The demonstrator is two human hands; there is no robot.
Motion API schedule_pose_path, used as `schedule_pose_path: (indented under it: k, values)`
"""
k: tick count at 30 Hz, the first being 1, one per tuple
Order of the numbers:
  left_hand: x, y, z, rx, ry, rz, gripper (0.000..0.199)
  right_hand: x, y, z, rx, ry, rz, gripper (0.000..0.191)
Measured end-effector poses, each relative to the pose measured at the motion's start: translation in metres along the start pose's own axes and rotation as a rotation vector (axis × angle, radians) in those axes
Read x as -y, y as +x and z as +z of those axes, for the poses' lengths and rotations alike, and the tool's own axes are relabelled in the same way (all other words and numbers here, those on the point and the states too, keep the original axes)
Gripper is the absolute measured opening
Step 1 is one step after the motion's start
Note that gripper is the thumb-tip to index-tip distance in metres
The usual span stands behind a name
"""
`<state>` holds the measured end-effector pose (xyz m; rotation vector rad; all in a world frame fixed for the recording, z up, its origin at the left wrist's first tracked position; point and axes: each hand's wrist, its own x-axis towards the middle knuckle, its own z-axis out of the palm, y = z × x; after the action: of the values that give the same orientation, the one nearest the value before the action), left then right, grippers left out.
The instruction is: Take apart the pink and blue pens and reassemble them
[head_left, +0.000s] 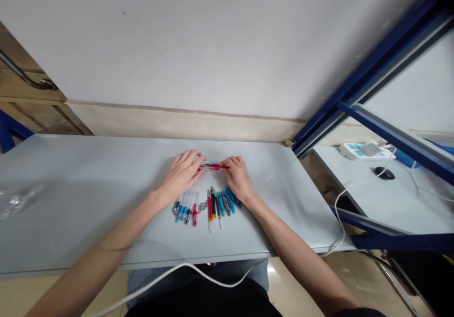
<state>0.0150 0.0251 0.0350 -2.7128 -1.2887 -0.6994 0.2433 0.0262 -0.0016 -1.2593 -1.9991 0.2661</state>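
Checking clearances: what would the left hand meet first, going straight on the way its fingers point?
Probably the red pen pieces right at the left hand, though whether they already touch is unclear.

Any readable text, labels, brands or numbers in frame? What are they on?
No readable text.
Blue pens, refills, red parts between the hands: too small to read any print.
White unit with blue panels, black mouse: nothing legible.
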Motion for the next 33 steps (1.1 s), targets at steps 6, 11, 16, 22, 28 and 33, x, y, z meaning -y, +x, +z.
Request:
schedule_pose_path:
  k: [6, 11, 16, 22, 28, 33]
  values:
    - [-0.001, 0.008, 0.019, -0.018, 0.125, 0.172, 0.027, 0.018, -0.002, -0.007, 0.028, 0.258, 0.137, 0.024]
    - [0.015, 0.001, 0.028, 0.004, 0.03, 0.066, 0.027, 0.029, 0.006, -0.007, 0.25, 0.18, 0.102, 0.034]
    - [0.02, 0.001, 0.028, 0.004, 0.02, 0.006, 0.028, 0.029, 0.013, -0.002, 0.184, 0.085, -0.055, 0.024]
    - [0.019, -0.001, 0.031, -0.002, 0.011, -0.034, 0.03, 0.022, 0.015, -0.005, 0.145, -0.024, -0.143, 0.02]
    - [0.012, -0.003, 0.033, 0.034, 0.064, -0.049, 0.029, 0.015, 0.01, -0.007, 0.087, 0.128, -0.04, 0.026]
    - [0.007, -0.004, 0.031, 0.053, 0.054, -0.081, 0.03, 0.02, 0.006, -0.004, 0.08, 0.173, -0.059, 0.019]
